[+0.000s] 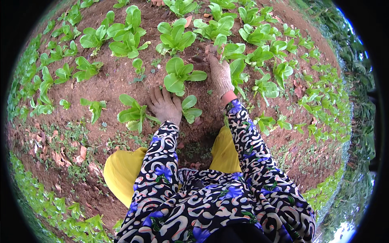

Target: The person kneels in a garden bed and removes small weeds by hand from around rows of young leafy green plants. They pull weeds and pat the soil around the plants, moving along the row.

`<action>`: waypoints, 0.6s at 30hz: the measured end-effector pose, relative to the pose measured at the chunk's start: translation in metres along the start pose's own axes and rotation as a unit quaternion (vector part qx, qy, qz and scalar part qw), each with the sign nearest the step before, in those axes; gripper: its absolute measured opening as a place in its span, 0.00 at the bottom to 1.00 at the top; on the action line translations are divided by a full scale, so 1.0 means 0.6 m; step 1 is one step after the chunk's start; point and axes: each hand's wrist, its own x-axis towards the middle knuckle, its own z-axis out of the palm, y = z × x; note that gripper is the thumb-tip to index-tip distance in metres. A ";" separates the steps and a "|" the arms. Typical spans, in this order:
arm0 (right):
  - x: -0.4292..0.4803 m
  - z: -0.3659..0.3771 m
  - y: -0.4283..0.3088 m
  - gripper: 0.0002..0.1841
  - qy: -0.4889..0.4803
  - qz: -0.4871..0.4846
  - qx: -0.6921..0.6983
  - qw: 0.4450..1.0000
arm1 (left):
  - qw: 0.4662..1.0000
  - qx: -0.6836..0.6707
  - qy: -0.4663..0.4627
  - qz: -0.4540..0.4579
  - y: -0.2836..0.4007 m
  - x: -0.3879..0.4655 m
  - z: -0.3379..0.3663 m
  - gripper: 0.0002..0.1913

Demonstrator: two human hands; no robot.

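My left hand (165, 104), in a soil-stained glove, rests with spread fingers on the brown soil of the bed, holding nothing. A young lettuce plant (133, 114) stands just left of it, another (190, 109) just right, and a third (180, 75) just beyond its fingertips. My right hand (218, 66), in a pale knit glove, reaches further forward to the base of a leafy lettuce (232, 50). Its fingertips are dark with soil and partly lost among the leaves, so whether they grip anything cannot be told.
Rows of lettuce (174, 36) cover the bed ahead and to both sides. Dry leaves (60, 156) and small weeds lie in the furrow at left. Part of another person's hand (158, 2) shows at the top edge. Dense greenery (355, 60) borders the right side.
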 end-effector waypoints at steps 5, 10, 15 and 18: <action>-0.157 0.150 -0.138 0.27 -0.205 -0.200 -0.089 0.954 | 0.996 0.074 -0.051 -0.001 -0.002 -0.005 0.014 0.29; -0.264 0.188 -0.172 0.42 -0.359 -0.332 -0.403 0.774 | 0.997 0.067 -0.018 0.012 -0.007 -0.015 0.035 0.30; -0.106 0.189 -0.112 0.22 -0.247 -0.231 -0.405 0.850 | 0.999 0.024 -0.027 0.009 -0.013 -0.010 0.030 0.31; -0.028 0.195 -0.075 0.23 -0.212 -0.220 -0.476 0.825 | 1.000 -0.024 0.005 0.013 -0.011 -0.003 0.015 0.29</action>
